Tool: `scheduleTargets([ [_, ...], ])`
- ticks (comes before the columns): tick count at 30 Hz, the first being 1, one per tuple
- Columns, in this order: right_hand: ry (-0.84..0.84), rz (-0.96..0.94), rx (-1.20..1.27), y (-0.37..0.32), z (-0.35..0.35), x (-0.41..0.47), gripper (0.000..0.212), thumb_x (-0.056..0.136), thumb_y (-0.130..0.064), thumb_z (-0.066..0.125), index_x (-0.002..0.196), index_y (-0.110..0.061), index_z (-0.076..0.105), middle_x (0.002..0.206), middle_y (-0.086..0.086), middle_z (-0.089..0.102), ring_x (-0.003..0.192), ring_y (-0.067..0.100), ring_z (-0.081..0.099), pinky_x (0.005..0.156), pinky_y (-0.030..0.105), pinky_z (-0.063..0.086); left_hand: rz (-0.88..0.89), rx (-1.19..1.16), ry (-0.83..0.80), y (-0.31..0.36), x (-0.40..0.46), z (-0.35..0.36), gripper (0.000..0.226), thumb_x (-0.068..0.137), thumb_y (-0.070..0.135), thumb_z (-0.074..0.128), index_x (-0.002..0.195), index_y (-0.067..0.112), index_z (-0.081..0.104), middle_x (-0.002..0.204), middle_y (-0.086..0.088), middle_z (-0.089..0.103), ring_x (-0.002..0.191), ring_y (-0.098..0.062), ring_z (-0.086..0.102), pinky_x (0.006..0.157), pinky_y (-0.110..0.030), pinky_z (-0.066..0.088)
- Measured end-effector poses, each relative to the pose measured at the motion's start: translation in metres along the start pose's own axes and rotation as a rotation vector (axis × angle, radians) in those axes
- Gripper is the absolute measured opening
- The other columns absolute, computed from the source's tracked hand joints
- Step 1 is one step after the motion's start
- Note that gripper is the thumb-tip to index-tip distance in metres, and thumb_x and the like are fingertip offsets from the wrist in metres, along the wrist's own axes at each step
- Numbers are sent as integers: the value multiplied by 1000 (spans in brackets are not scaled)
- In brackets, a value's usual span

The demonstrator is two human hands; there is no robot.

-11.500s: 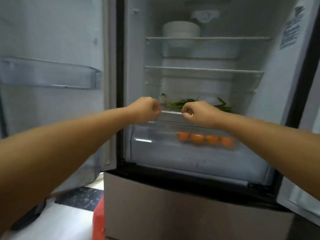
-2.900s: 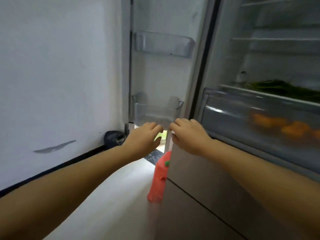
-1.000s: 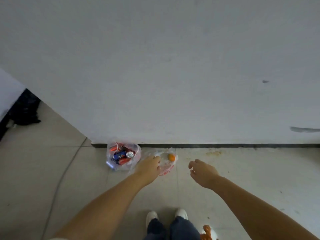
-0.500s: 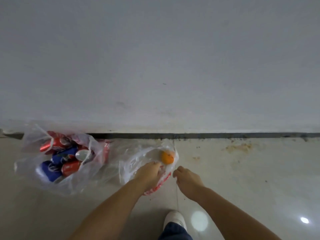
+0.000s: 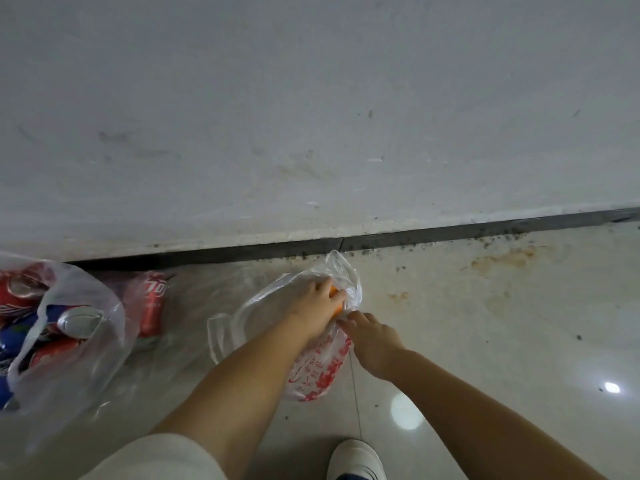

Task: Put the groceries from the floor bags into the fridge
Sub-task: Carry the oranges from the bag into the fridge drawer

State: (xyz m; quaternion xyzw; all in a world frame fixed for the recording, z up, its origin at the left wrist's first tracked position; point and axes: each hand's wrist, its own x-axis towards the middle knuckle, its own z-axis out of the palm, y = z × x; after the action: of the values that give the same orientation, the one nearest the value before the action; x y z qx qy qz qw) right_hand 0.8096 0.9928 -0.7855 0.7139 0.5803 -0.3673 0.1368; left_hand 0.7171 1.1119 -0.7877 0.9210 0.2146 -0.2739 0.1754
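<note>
Where the dark skirting strip (image 5: 242, 252) meets the pale tiled floor (image 5: 485, 341), two plastic bags sit just below it. Furthest left along the strip lies a clear bag (image 5: 69, 341) holding drink cans — red ones and blue ones (image 5: 15, 332), with one silver can end (image 5: 78, 322) facing up. One red can (image 5: 152, 306) lies at that bag's right side, closer to the strip; whether it is inside the plastic or beside it cannot be told.

Further right along the strip, apart from the first, is a second clear bag with red print (image 5: 318, 372), its loop handle (image 5: 216, 336) trailing on the side toward the cans. The left hand (image 5: 317, 308) is down in this bag's mouth, fingers curled over an orange fruit (image 5: 334, 292), of which only a sliver shows; the grasp appears closed on the fruit. The right hand (image 5: 372, 336) lies just right of the left, on the side away from the strip, fingertips pinching the bag's plastic at the rim beside the fruit.

Below both bags, well away from the strip, a light sleeve (image 5: 156, 459) covers the left upper arm, and a white shoe (image 5: 356, 460) stands on the tiles. Right of the printed bag, near the strip, brownish stains (image 5: 505, 259) mark the floor — dark specks scattered around them.
</note>
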Motion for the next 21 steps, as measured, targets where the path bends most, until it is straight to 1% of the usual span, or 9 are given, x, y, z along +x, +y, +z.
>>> scheduleTargets([
  [2,-32,21,-43,-2,0,2,64,95,-10,43,151,-25,17,153,4,19,139,25,24,105,37,38,11,-6,3,-6,-2,-4,66,86,19,62,142,25,27,151,-9,15,132,-35,31,103,-44,40],
  [5,-74,64,-89,-9,-9,-2,63,93,-10,45,150,-22,20,153,7,20,139,27,24,106,39,36,42,-89,-16,-10,-20,-13,64,87,28,61,141,29,27,149,-5,17,129,-33,35,98,-41,44],
  [7,-64,95,-67,-17,-27,-14,58,92,-8,45,147,-21,28,149,6,29,136,27,29,104,39,38,36,-122,-23,-8,-44,-31,63,88,32,60,141,29,26,148,-3,18,126,-30,38,93,-37,44],
  [9,-26,141,-24,-29,-55,-38,52,92,-6,45,142,-19,36,141,6,39,130,26,36,99,38,43,21,-130,-1,-2,-73,-57,65,86,36,62,140,28,26,146,-5,21,125,-28,39,95,-37,44],
  [11,1,170,28,-42,-90,-72,48,92,-7,44,139,-18,39,136,7,44,125,25,39,96,37,45,11,-138,-2,5,-105,-86,69,85,37,63,141,27,25,146,-6,23,126,-28,39,97,-37,46],
  [16,90,206,116,-55,-179,-175,43,95,-10,43,137,-18,43,137,6,45,128,25,38,95,36,45,-25,-157,-22,34,-173,-185,72,81,33,66,141,27,27,144,-8,26,129,-30,34,99,-41,46],
  [19,163,263,198,-57,-226,-252,42,96,-14,38,138,-20,43,137,4,46,126,23,41,94,37,45,10,-133,6,70,-218,-250,68,81,34,65,139,28,29,142,-8,28,128,-30,35,96,-39,46],
  [21,197,307,266,-61,-253,-309,43,98,-21,35,141,-24,40,139,2,46,127,23,43,95,37,44,49,-119,12,100,-252,-292,67,82,35,64,139,26,28,142,-8,28,128,-30,34,95,-39,46],
])
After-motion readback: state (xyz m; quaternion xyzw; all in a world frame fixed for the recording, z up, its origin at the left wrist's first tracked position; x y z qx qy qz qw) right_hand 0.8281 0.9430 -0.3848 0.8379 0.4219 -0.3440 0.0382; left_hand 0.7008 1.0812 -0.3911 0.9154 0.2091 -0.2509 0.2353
